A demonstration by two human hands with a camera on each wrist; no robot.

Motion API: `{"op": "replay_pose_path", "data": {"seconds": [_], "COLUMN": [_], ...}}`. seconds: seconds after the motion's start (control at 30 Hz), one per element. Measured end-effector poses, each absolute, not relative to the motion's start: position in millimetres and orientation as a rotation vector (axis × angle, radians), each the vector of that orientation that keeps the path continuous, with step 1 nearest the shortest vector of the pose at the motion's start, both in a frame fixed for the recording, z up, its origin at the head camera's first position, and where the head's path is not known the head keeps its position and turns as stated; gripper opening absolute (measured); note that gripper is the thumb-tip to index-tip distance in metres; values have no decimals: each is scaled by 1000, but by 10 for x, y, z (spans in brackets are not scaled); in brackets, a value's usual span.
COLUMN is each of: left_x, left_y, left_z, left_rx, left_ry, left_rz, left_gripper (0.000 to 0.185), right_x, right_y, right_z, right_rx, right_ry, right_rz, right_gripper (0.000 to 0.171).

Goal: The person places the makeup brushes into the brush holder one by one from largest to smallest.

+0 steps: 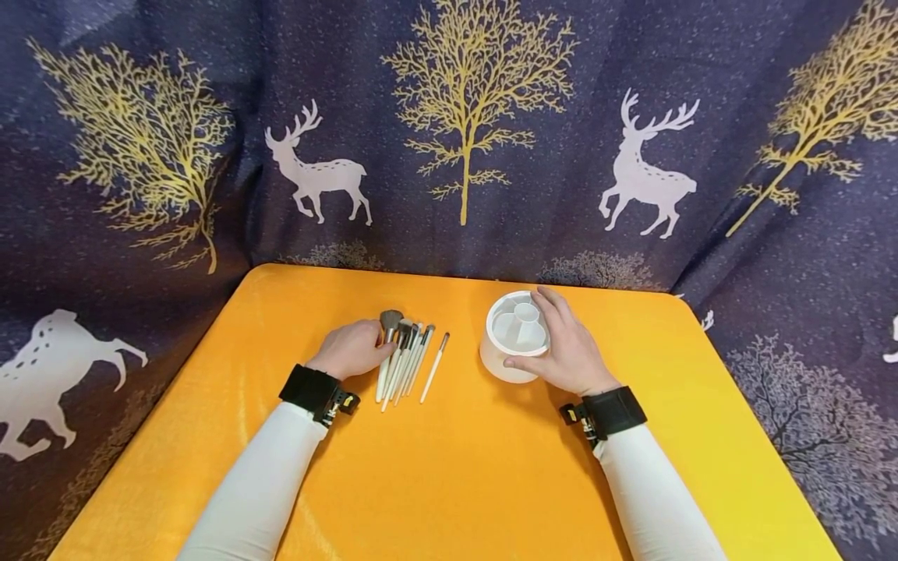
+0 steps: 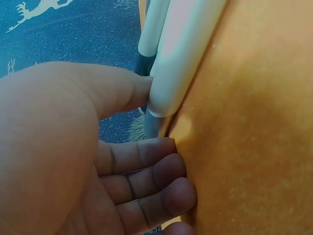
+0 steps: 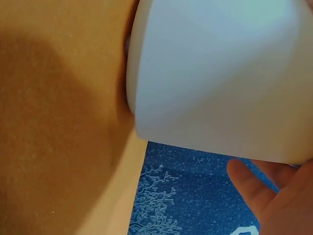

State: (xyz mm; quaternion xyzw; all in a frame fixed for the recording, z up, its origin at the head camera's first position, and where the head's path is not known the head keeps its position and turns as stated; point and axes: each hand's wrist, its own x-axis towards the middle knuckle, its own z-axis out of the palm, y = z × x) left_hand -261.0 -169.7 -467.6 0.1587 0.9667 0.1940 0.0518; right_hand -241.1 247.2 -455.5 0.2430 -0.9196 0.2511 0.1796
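Several makeup brushes (image 1: 411, 362) with pale handles lie side by side on the orange-covered table, bristles toward the far side. My left hand (image 1: 354, 347) is at the leftmost, largest brush (image 2: 178, 58). In the left wrist view its thumb presses the handle near the ferrule, and the curled fingers (image 2: 168, 196) reach the tabletop on the other side. To the right stands a round white divided organizer (image 1: 510, 366), upright, with nothing in its compartments. My right hand (image 1: 571, 354) grips its right side, thumb at the near rim and fingers toward the back.
One thin brush (image 1: 435, 368) lies slightly apart, right of the bunch. Behind the orange table (image 1: 449, 475) hangs a dark blue curtain (image 1: 421, 249) printed with deer and trees. Both wrists wear black straps with small cameras.
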Motion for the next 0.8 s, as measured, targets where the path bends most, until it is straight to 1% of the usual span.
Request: {"op": "replay_pose_path", "data": {"seconds": [0.23, 0.8], "left_x": [-2615, -2603], "left_y": [-1709, -1671], "left_z": [-4669, -4653], "left_rx": [497, 475], "left_ry": [2935, 2962], "left_rz": [597, 580], "left_gripper": [39, 49], "right_x": [-2421, -2412], "right_y": [2446, 2446], "right_z": [-4547, -4568], "right_rx": [715, 724], "right_ry": [-2580, -2596], "right_rz": [677, 688], "right_gripper": [126, 124]}}
